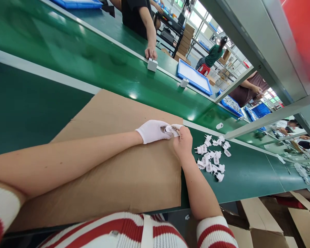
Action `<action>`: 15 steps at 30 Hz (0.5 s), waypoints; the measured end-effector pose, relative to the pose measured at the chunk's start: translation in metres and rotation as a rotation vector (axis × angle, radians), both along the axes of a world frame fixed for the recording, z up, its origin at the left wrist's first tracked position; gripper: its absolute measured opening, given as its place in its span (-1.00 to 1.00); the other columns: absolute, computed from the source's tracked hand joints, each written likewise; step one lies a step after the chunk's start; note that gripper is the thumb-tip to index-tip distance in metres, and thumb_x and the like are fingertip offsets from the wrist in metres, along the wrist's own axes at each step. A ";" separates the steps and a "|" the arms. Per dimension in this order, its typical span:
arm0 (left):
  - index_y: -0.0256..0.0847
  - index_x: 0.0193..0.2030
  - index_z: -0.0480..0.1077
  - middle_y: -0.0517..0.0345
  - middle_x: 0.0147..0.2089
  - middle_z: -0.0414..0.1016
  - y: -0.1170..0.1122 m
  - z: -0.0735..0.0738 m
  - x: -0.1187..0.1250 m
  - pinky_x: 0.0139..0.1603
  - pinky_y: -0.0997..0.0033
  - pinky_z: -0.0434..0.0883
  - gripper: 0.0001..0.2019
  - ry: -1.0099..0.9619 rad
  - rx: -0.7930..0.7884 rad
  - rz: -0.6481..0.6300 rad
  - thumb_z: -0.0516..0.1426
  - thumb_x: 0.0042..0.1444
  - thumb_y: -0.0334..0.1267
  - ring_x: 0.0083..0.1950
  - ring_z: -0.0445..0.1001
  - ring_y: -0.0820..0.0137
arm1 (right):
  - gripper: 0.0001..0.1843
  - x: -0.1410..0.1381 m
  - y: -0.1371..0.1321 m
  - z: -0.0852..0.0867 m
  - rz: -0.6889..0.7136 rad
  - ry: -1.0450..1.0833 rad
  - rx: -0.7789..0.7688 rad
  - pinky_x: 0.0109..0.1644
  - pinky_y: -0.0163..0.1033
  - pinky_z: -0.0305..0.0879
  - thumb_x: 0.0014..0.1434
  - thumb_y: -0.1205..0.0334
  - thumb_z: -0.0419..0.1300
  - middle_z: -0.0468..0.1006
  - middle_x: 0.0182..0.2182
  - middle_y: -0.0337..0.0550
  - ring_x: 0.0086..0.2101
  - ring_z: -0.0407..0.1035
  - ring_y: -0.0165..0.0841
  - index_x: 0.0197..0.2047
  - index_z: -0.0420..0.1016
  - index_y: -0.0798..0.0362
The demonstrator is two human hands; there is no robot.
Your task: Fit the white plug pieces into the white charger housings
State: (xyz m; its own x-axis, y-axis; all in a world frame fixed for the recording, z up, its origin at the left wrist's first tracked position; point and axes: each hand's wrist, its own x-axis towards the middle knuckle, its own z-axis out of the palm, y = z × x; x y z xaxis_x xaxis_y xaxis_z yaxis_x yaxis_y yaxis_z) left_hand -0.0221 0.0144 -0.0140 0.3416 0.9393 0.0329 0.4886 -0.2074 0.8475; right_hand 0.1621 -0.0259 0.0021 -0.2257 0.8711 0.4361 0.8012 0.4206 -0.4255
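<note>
My white-gloved left hand (153,131) and my right hand (184,141) meet over a flat brown cardboard sheet (134,172), both closed in a finger grip on a small white plastic piece (168,129). The piece sits between them, near the sheet's far right corner, its shape partly hidden. Just right of the sheet, a loose cluster of white plastic two-pin plugs (205,160) lies on the dark green counter (248,175). Beyond runs a glossy green belt (105,79), where a co-worker's hand (151,52) touches a white box-shaped block (152,65).
</note>
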 end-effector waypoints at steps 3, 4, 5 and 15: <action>0.02 -0.02 0.70 0.22 -0.15 0.74 0.003 -0.004 0.000 0.10 0.29 0.55 -0.59 -0.026 -0.003 -0.042 0.30 0.02 0.07 -0.05 0.67 0.18 | -0.66 0.000 0.002 -0.001 -0.006 -0.051 -0.021 -0.10 -0.16 0.40 0.08 0.55 0.05 0.53 -0.29 -0.12 -0.19 0.43 -0.16 -0.22 0.45 -0.07; 0.02 0.04 0.69 0.21 -0.13 0.74 0.003 -0.004 0.001 0.12 0.28 0.55 -0.56 -0.028 -0.003 -0.048 0.30 0.03 0.05 -0.05 0.67 0.18 | -0.67 -0.001 0.003 0.000 0.001 -0.061 -0.018 -0.12 -0.17 0.38 0.06 0.55 0.05 0.53 -0.30 -0.13 -0.20 0.43 -0.17 -0.24 0.43 -0.08; 0.02 0.12 0.67 0.20 -0.12 0.74 0.003 -0.003 0.001 0.14 0.26 0.55 -0.52 -0.020 0.001 -0.050 0.31 0.05 0.02 -0.05 0.67 0.18 | -0.67 -0.001 0.004 0.000 0.011 -0.065 -0.008 -0.13 -0.17 0.38 0.05 0.54 0.06 0.54 -0.29 -0.13 -0.20 0.43 -0.17 -0.24 0.43 -0.08; -0.01 0.01 0.63 -0.02 0.06 0.70 -0.007 0.005 0.002 0.14 0.13 0.52 -0.66 0.350 0.152 -0.100 0.17 0.32 0.10 0.12 0.66 0.02 | -0.73 -0.005 0.003 -0.016 -0.061 0.072 0.033 -0.25 -0.19 0.35 0.08 0.40 0.06 0.63 -0.33 -0.13 -0.29 0.52 -0.17 -0.26 0.50 -0.11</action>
State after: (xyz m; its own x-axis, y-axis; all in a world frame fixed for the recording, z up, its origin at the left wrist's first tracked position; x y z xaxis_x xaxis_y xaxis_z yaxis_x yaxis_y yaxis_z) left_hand -0.0199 0.0075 -0.0087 0.4464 0.8942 0.0345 0.7138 -0.3791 0.5889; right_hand 0.1567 -0.0228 -0.0139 -0.1402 0.8673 0.4776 0.7937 0.3869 -0.4695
